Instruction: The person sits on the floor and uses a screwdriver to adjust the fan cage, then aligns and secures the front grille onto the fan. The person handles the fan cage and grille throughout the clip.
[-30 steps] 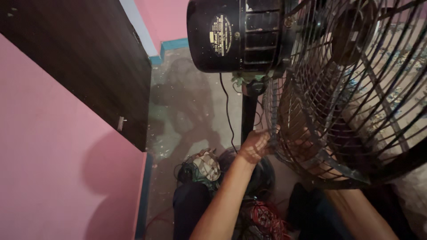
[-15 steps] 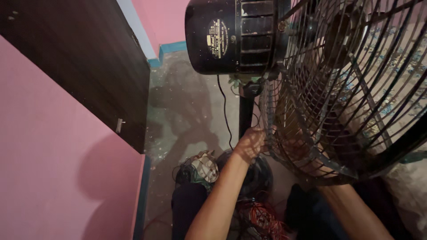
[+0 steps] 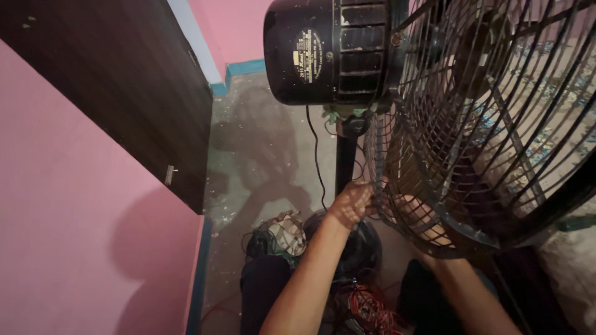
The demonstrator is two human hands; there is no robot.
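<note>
A pink wall [image 3: 74, 205] is seen at the far left, with a dark wooden door [image 3: 124, 87] set against it; a grey floor [image 3: 261, 155] lies beyond, bordered by a blue skirting strip [image 3: 245, 68]. Near the floor's lower middle a tangle of wires and a small wound coil [image 3: 279, 236] is found, and red wires [image 3: 366, 307] are heaped just right of it, between the person's dark-clothed knees. A black motor housing [image 3: 329, 49] is mounted atop a dark stand pole [image 3: 344, 161], down which a thin black cable [image 3: 315, 155] is hung. The left hand [image 3: 352, 202] is raised from the bottom edge and pressed against the lower left rim of the wire fan guard [image 3: 484, 130]; its fingers are curled closed about the guard's outer wires. The right hand [image 3: 422, 217] is seen through the mesh, behind the guard's bottom rim; it is laid against the wires, but whether it is clasped or slack cannot be told. The guard is filled across the upper right, tilted toward the camera.
</note>
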